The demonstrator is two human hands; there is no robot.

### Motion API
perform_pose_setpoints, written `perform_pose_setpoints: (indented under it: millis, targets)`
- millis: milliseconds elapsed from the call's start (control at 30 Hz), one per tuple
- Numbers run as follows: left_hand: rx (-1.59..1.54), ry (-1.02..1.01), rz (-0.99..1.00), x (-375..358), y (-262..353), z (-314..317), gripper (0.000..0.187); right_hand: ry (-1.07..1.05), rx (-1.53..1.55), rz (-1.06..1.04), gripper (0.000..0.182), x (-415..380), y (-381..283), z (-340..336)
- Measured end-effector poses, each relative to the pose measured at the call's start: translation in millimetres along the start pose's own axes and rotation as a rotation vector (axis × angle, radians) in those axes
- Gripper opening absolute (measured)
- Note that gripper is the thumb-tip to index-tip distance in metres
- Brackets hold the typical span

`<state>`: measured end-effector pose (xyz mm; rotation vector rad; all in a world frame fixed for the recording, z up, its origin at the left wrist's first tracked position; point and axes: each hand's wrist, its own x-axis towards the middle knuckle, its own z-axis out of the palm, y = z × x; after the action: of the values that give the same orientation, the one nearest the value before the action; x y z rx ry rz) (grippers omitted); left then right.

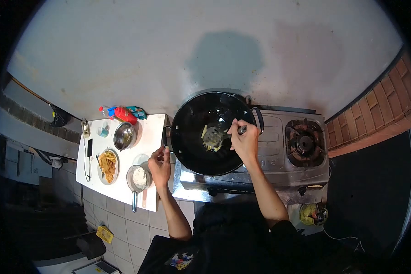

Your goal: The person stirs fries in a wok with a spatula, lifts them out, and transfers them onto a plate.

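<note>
Wok [192,109]: on stove [271,162], food bits [213,147] inside.
Right hand [245,142]: squeezing cooking tool [242,129].
Left hand [160,168]: by left handle [165,135]; can't tell if pinching.

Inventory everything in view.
Wok: one, black, stove
Stove: one, silver, under wok
Exposed burner: one, dark, stove
Utensil: one, grey, in wok
Food pieces: several, yellowish, wok
Table: one, white, left
Bowl: one, silver, table
Saucepan: one, silver, table
Plate: one, white, table
Food pile: one, golden, plate
Packet: one, teal, table
Large bottle: one, red, table
Container: one, pale, table
Wall: one, grey, behind
Left hand: one, bare, wok handle
Right hand: one, bare, on utensil
</note>
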<state>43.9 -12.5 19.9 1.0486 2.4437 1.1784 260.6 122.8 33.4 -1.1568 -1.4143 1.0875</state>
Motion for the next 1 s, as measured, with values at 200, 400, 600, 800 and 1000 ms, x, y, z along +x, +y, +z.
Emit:
perform_pose_setpoints:
  millis: [200, 400, 600, 800, 1000]
  targets:
    - [0.017, -0.009, -0.003, 1.3, 3.2, -4.2, 0.043, -0.043, -0.011, 0.050, 0.030, -11.6, 6.7, -8.4]
    - [0.010, -0.025, -0.020, 2.8, 4.8, -4.2, 0.041, -0.055, 0.025, 0.101, 0.032, -15.9, 12.5, -17.8]
    - [0.007, -0.039, -0.035, 3.4, 2.3, -2.8, 0.038, 0.015, 0.006, 0.040, 0.031, -20.3, 19.6, -8.0]
    - [-0.023, -0.023, 0.018, 5.5, -4.5, -1.9, 0.039, 0.023, -0.086, -0.075, 0.030, -15.5, 28.7, -9.8]
    - [-0.034, -0.016, 0.056, 5.0, -3.8, -3.2, 0.036, -0.018, -0.026, -0.083, 0.031, -15.8, 15.9, -1.7]
